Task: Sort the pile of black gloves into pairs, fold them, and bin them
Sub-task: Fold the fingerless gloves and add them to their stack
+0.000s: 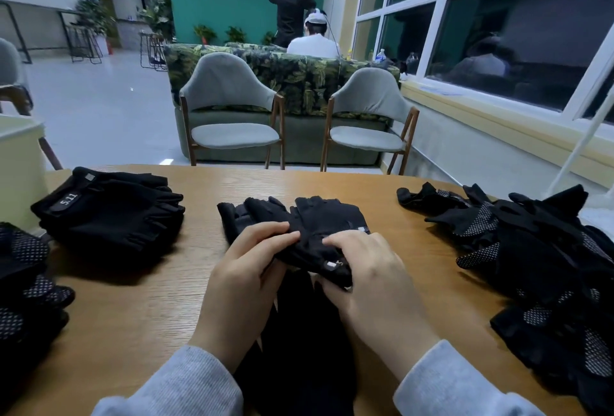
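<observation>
Your round wooden table carries it all: a loose heap of black dotted-palm gloves on your right, a neat stack of folded black fingerless gloves far left. Dead centre lies the black fingerless glove pair; your left hand pinches its near edge, your right hand curls over its cuff.

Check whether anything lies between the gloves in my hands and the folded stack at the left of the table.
Nothing visible does. Both the left hand and right hand have a grip on the gloves at the table's middle. Only bare wooden table shows between them and the folded stack. No bin is in view.
</observation>
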`<action>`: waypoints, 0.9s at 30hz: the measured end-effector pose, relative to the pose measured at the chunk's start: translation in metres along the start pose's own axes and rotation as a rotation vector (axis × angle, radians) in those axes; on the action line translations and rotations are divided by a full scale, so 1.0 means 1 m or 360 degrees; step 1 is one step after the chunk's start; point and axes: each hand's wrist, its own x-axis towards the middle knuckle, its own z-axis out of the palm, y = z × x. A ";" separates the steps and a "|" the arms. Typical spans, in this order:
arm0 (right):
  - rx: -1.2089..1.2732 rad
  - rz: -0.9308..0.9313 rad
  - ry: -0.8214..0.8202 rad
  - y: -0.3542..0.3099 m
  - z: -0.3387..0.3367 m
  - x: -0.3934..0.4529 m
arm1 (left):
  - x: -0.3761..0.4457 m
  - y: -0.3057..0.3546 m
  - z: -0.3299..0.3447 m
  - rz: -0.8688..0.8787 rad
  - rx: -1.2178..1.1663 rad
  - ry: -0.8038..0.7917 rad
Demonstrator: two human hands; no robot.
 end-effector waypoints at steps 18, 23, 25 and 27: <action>0.0102 -0.0068 0.0106 0.004 0.059 0.072 | 0.057 -0.063 0.002 0.0061 0.0115 0.0099; 0.0247 -0.0070 -0.0151 0.002 0.085 0.070 | 0.062 -0.079 -0.003 -0.0079 0.0161 -0.0024; 0.0261 -0.0070 -0.0308 0.004 0.090 0.065 | 0.061 -0.085 -0.006 -0.0155 0.0208 -0.0093; 0.0266 -0.0048 -0.0486 0.007 0.091 0.063 | 0.059 -0.091 -0.007 -0.0208 0.0232 -0.0155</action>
